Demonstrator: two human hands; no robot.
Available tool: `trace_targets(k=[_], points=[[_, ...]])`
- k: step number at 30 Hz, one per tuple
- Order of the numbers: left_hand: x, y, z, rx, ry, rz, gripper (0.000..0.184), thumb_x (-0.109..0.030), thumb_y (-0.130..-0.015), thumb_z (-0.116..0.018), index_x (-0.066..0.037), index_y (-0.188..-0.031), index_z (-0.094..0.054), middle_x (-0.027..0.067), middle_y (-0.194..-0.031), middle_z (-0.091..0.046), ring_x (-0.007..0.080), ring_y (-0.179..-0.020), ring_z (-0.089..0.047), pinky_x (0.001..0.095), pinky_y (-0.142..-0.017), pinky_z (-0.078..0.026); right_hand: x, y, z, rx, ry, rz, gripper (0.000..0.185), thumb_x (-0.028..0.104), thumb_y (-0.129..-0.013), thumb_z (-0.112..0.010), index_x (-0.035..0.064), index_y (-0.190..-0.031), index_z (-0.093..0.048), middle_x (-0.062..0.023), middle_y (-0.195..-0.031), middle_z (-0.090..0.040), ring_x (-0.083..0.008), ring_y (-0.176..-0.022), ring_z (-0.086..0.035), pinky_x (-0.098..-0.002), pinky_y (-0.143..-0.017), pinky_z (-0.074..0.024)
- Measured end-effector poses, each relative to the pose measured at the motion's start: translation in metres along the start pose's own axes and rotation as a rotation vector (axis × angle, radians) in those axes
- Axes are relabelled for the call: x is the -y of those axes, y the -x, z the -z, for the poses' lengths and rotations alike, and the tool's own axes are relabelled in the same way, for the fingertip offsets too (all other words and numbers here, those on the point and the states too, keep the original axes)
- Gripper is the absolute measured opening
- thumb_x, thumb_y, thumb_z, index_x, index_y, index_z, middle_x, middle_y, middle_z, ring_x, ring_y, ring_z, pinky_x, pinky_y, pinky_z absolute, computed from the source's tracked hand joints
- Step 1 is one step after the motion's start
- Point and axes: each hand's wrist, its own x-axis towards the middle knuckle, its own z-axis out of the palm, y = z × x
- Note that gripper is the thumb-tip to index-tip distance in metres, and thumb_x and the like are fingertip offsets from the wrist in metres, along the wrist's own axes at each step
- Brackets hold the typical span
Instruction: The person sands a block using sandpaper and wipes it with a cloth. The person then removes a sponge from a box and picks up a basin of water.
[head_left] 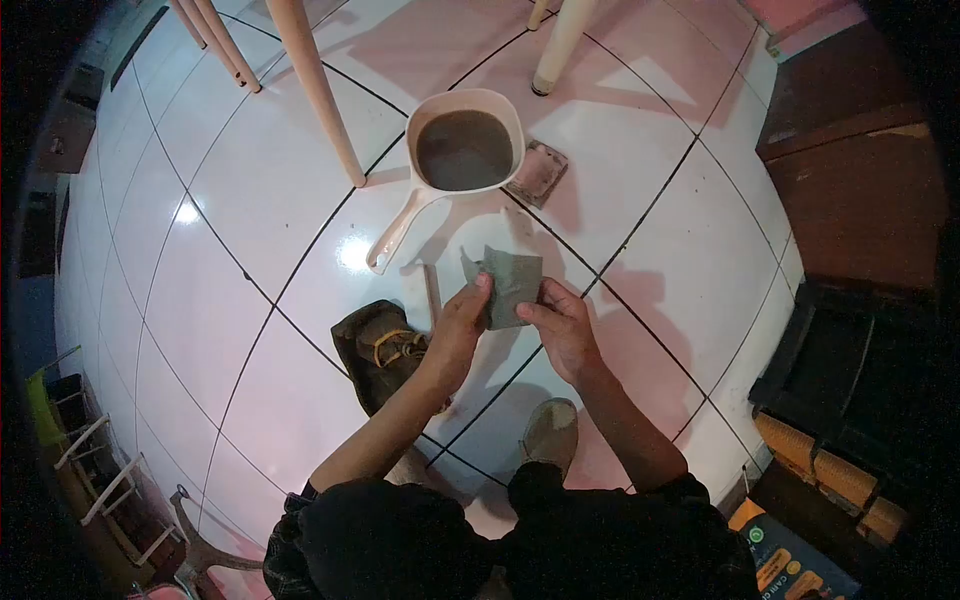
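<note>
Between my two hands is a small grey sheet (514,285) that looks like a piece of sandpaper, with a bent corner at its upper left. My left hand (462,322) pinches its left side, thumb on top. At its right edge, my right hand (562,325) grips it between thumb and fingers. A dark brown lace-up shoe (375,350) rests on the floor beside my left wrist, which partly covers it. Past my hands stands a pale dipper (412,160) filled with dark, murky liquid. A flat greyish-pink block (540,172) lies against the dipper's right side.
Next to the shoe is a narrow whitish piece (420,295), partly hidden by my left hand. Wooden stool legs (320,95) rise beyond the dipper on the tiled floor (640,220). Dark furniture (845,165) lines the right. My shod foot (550,435) is below my hands.
</note>
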Motion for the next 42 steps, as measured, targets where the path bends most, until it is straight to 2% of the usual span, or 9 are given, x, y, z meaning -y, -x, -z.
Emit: trace_targets(k=[5,8,14,23,29,32,35,37,42], points=[[0.003,0.002,-0.005,-0.095,-0.143,-0.037,0.054,-0.043,-0.091,-0.058,0.0,-0.122,-0.05,0.0111,-0.116,-0.058,0.0202,-0.106,-0.055,0.0337,-0.094,-0.041,-0.018,-0.005,0.001,-0.063,0.542,0.085,0.044,0.017,-0.079,-0.074,-0.0003,-0.116,-0.057,-0.0098,-0.118,-0.053,-0.0185,-0.108,-0.053,-0.0335,-0.087,-0.0478],[-0.005,0.001,-0.005,-0.118,-0.181,-0.043,0.049,-0.037,-0.088,-0.063,-0.001,-0.118,-0.052,0.0101,-0.11,-0.06,0.0178,-0.098,-0.058,0.0306,-0.086,-0.046,-0.023,-0.003,-0.006,-0.121,0.588,0.258,0.053,0.019,-0.077,-0.077,0.0003,-0.12,-0.053,-0.011,-0.12,-0.05,-0.0201,-0.11,-0.053,-0.0346,-0.087,-0.0493],[0.003,-0.005,0.002,-0.099,-0.112,-0.032,0.046,-0.033,-0.087,-0.066,-0.002,-0.118,-0.052,0.0075,-0.103,-0.062,0.0148,-0.091,-0.059,0.0287,-0.08,-0.047,-0.012,0.0,-0.024,-0.089,0.172,0.206,0.059,0.015,-0.078,-0.076,0.0015,-0.125,-0.044,-0.011,-0.122,-0.05,-0.0208,-0.114,-0.051,-0.0354,-0.092,-0.0473],[0.014,-0.011,0.014,-0.103,-0.036,0.001,0.044,-0.033,-0.091,-0.06,-0.004,-0.123,-0.05,0.0075,-0.109,-0.06,0.0163,-0.098,-0.058,0.0312,-0.085,-0.046,-0.016,-0.007,-0.001,-0.164,0.233,0.083,0.031,0.009,-0.084,-0.067,0.0005,-0.112,-0.056,-0.0083,-0.101,-0.061,-0.0154,-0.096,-0.058,-0.0306,-0.085,-0.0476],[0.015,-0.011,0.018,-0.051,0.156,0.059,0.046,-0.032,-0.092,-0.059,-0.005,-0.127,-0.046,0.0084,-0.114,-0.058,0.0181,-0.103,-0.057,0.0325,-0.088,-0.046,-0.031,-0.011,0.019,-0.116,0.392,0.137,0.022,0.012,-0.087,-0.065,0.0023,-0.105,-0.058,-0.0063,-0.102,-0.06,-0.0146,-0.094,-0.057,-0.0301,-0.08,-0.049],[0.011,-0.009,0.017,-0.061,0.135,0.049,0.047,-0.03,-0.092,-0.06,-0.006,-0.129,-0.045,0.0078,-0.116,-0.057,0.0181,-0.104,-0.056,0.0323,-0.089,-0.046,-0.022,-0.01,0.007,-0.221,0.603,0.475,0.025,0.017,-0.087,-0.066,0.0031,-0.106,-0.058,-0.0056,-0.103,-0.06,-0.0154,-0.094,-0.057,-0.0291,-0.078,-0.0489],[0.016,-0.009,0.018,-0.037,-0.09,-0.008,0.048,-0.028,-0.091,-0.062,-0.007,-0.131,-0.045,0.0064,-0.116,-0.056,0.017,-0.105,-0.055,0.0316,-0.09,-0.044,-0.004,-0.008,-0.003,-0.265,0.487,0.242,0.036,0.019,-0.085,-0.068,0.0028,-0.114,-0.053,-0.0076,-0.103,-0.06,-0.0162,-0.095,-0.057,-0.0289,-0.08,-0.0477],[0.02,-0.008,0.018,0.005,-0.316,-0.05,0.049,-0.026,-0.091,-0.062,-0.007,-0.132,-0.045,0.0054,-0.116,-0.056,0.0159,-0.105,-0.054,0.0309,-0.091,-0.044,-0.001,-0.014,-0.003,-0.218,0.428,0.276,0.045,0.019,-0.085,-0.069,0.0026,-0.121,-0.048,-0.0091,-0.103,-0.06,-0.0167,-0.095,-0.057,-0.0299,-0.082,-0.0469],[0.014,-0.002,0.006,-0.008,-0.148,-0.043,0.044,-0.027,-0.093,-0.058,-0.007,-0.132,-0.047,0.0032,-0.115,-0.057,0.0145,-0.105,-0.053,0.0294,-0.091,-0.043,0.015,-0.015,0.0,-0.143,0.343,0.221,0.058,0.018,-0.083,-0.069,0.0022,-0.13,-0.04,-0.0125,-0.105,-0.059,-0.0184,-0.097,-0.057,-0.0323,-0.087,-0.0451]])
